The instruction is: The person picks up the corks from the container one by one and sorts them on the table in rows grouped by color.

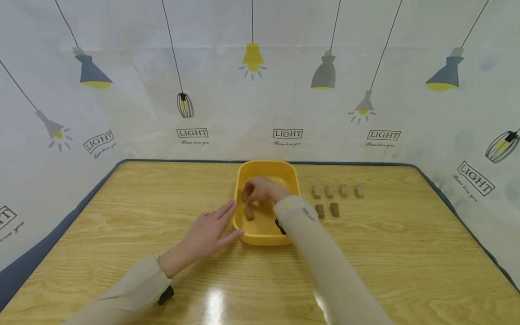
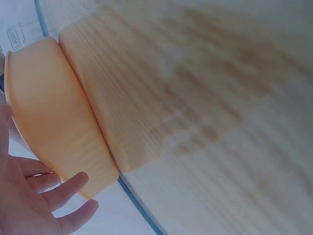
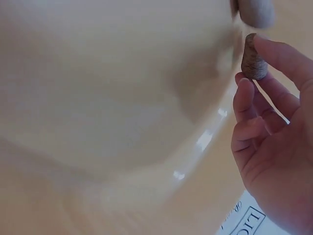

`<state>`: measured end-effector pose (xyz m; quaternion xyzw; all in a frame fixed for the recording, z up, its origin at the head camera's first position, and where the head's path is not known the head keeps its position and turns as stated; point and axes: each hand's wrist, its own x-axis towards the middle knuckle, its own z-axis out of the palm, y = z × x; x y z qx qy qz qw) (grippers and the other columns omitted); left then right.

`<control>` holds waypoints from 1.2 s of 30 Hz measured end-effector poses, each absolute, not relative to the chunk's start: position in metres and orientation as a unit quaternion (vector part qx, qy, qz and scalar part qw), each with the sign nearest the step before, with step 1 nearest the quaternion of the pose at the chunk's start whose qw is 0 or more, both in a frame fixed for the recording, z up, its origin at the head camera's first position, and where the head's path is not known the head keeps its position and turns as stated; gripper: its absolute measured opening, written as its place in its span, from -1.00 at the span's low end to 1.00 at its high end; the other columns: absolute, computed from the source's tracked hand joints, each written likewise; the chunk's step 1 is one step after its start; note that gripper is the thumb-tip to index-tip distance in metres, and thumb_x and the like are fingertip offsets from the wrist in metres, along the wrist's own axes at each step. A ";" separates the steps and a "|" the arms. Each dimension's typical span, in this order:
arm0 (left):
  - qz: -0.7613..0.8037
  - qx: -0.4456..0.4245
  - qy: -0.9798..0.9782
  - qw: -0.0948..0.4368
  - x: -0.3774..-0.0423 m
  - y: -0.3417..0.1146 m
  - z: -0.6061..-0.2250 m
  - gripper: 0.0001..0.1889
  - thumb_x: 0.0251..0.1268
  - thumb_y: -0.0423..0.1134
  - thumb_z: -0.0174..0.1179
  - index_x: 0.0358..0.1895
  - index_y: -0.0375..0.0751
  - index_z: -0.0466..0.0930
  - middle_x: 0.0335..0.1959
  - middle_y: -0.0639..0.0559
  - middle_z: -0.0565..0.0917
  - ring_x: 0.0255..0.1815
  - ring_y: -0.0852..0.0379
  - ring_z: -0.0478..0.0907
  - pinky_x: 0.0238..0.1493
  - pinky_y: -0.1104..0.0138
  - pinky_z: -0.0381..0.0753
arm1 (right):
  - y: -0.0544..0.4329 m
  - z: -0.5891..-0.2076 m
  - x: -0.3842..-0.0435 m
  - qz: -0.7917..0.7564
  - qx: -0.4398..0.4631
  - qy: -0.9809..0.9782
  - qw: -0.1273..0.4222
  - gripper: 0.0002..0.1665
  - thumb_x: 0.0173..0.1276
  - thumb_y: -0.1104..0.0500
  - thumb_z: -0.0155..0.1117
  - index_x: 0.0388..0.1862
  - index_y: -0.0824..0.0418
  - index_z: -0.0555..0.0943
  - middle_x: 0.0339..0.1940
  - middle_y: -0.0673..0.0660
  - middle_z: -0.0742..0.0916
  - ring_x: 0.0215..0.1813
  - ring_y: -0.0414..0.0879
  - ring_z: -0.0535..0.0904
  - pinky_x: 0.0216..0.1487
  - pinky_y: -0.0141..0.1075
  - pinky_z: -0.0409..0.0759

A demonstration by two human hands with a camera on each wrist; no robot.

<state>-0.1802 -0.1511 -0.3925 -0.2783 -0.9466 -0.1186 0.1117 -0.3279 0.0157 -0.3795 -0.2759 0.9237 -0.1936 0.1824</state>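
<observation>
My right hand [image 1: 263, 188] reaches into a yellow plastic tub [image 1: 266, 240] and pinches a brown cork stopper [image 3: 253, 58] between thumb and fingertips, near the tub's left wall. Another cork [image 1: 249, 213] lies on the tub floor, just nearer to me. In the right wrist view a rounded brownish end shows at the top edge; I cannot tell what it belongs to. My left hand [image 1: 205, 234] is outside the tub on the left, its fingers extended and spread, fingertips at the rim. The left wrist view shows the tub's outer wall [image 2: 54, 103] beside those fingers.
Right of the tub, several corks [image 1: 330, 191] stand in a back row, with two more corks [image 1: 334, 209] in front. The wood-grain table [image 1: 162, 189] has a dark blue edge against a printed lamp backdrop [image 1: 227, 99]. A small black object [image 1: 165, 295] shows under the left sleeve.
</observation>
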 end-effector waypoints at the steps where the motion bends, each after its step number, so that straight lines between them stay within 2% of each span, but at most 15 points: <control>1: -0.119 -0.279 -0.946 0.112 -0.180 -0.151 -0.392 -0.27 0.22 0.20 -0.10 0.29 -0.30 0.16 0.28 -0.11 0.21 0.03 -0.07 0.42 -0.11 0.02 0.37 | 0.017 -0.377 -0.328 -0.196 -0.276 0.923 0.183 -0.74 0.06 0.18 0.34 -0.23 0.16 0.57 -0.31 -0.01 0.58 -0.23 -0.13 0.43 -0.11 -0.34 0.37; 8: -0.119 -0.280 -0.946 0.114 -0.180 -0.151 -0.393 -0.26 0.22 0.20 -0.09 0.28 -0.31 0.17 0.27 -0.12 0.21 0.04 -0.07 0.41 -0.11 0.03 0.37 | 0.027 -0.355 -0.329 -0.206 -0.305 0.913 0.177 -0.89 0.09 0.22 0.29 -0.38 0.17 0.58 -0.35 0.00 0.59 -0.24 -0.12 0.43 -0.12 -0.32 0.38; 15: -0.115 -0.277 -0.947 0.112 -0.180 -0.150 -0.394 -0.25 0.21 0.22 -0.11 0.28 -0.32 0.17 0.27 -0.14 0.21 0.05 -0.07 0.40 -0.09 0.02 0.37 | 0.031 -0.333 -0.326 -0.192 -0.320 0.915 0.156 -0.87 0.11 0.21 0.28 -0.33 0.18 0.57 -0.25 0.03 0.59 -0.15 -0.12 0.44 -0.04 -0.29 0.36; 22: -0.112 -0.277 -0.947 0.115 -0.180 -0.149 -0.394 -0.25 0.21 0.21 -0.11 0.28 -0.32 0.17 0.27 -0.13 0.21 0.05 -0.08 0.40 -0.09 0.01 0.37 | 0.044 -0.315 -0.321 -0.171 -0.325 0.923 0.117 -0.67 0.07 0.17 0.31 -0.15 0.22 0.56 -0.18 0.07 0.61 -0.06 -0.06 0.46 0.00 -0.27 0.34; 30: -0.116 -0.280 -0.946 0.116 -0.178 -0.150 -0.393 -0.26 0.22 0.21 -0.10 0.28 -0.32 0.17 0.27 -0.13 0.21 0.08 -0.05 0.37 -0.10 0.01 0.37 | 0.062 -0.305 -0.315 -0.182 -0.328 0.918 0.126 -0.79 0.13 0.19 0.27 -0.23 0.17 0.55 -0.20 0.03 0.58 -0.07 -0.05 0.43 0.01 -0.25 0.34; 36: -0.117 -0.279 -0.946 0.117 -0.178 -0.149 -0.392 -0.26 0.22 0.20 -0.10 0.28 -0.32 0.17 0.27 -0.13 0.21 0.10 -0.05 0.35 -0.10 0.01 0.37 | 0.078 -0.302 -0.313 -0.173 -0.363 0.909 0.109 -0.82 0.10 0.20 0.29 -0.28 0.18 0.56 -0.23 0.03 0.60 -0.08 -0.06 0.45 0.00 -0.24 0.35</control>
